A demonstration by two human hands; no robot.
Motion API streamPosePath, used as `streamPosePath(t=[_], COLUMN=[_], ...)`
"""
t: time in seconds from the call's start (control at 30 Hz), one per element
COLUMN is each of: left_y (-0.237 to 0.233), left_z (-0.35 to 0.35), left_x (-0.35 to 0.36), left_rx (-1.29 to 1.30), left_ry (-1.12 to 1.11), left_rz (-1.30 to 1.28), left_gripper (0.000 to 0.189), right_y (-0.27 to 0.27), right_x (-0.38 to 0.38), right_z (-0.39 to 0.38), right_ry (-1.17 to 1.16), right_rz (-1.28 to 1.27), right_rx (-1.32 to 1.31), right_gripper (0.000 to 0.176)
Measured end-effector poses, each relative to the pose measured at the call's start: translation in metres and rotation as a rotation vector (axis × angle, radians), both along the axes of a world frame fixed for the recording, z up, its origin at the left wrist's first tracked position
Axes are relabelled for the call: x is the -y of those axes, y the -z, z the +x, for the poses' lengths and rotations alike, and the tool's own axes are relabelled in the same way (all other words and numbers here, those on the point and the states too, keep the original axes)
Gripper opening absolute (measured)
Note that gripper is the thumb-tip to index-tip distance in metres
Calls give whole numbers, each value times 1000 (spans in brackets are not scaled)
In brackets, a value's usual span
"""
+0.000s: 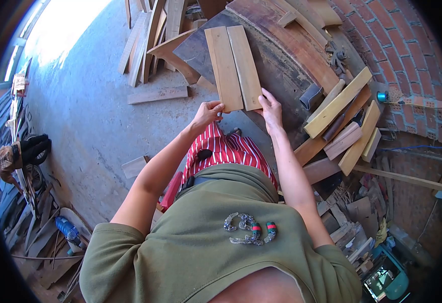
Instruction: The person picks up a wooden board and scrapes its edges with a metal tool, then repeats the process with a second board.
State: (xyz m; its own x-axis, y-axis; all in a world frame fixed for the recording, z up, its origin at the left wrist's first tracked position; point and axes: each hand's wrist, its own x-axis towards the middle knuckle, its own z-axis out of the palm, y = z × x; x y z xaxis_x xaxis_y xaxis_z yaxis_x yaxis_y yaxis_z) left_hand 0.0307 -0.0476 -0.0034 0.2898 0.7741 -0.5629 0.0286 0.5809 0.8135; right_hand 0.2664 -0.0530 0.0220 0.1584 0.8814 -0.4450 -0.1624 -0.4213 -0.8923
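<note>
Two light wooden boards lie side by side on a dark work surface [281, 70]. My left hand [208, 113] grips the near end of the left board [223, 65]. My right hand [271, 108] rests with fingers curled on the near end of the right board [246, 63]. The boards touch along their long edges and point away from me. Below the hands I see my green shirt and red striped shorts.
A pile of short wood blocks [342, 116] lies right of the boards beside a brick wall [407, 45]. More planks [145, 45] lean on the concrete floor at the back left; one loose plank [158, 94] lies flat. A plastic bottle [69, 231] rests among scraps at lower left.
</note>
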Motion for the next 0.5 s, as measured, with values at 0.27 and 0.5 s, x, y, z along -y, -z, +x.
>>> streamPosePath(t=[0.27,0.5], left_y=[-6,-6], left_z=[0,-4], left_x=[-3,-7], left_rx=[-39,-76], left_ry=[97,-87], left_rz=[21,61], left_gripper=[32,31], right_y=[-1,-5], right_x=[-3,-4], right_z=[-2,-1], right_ry=[-63,31], right_rz=[-50,-91], right_rx=[148,-216], right_gripper=[41,39])
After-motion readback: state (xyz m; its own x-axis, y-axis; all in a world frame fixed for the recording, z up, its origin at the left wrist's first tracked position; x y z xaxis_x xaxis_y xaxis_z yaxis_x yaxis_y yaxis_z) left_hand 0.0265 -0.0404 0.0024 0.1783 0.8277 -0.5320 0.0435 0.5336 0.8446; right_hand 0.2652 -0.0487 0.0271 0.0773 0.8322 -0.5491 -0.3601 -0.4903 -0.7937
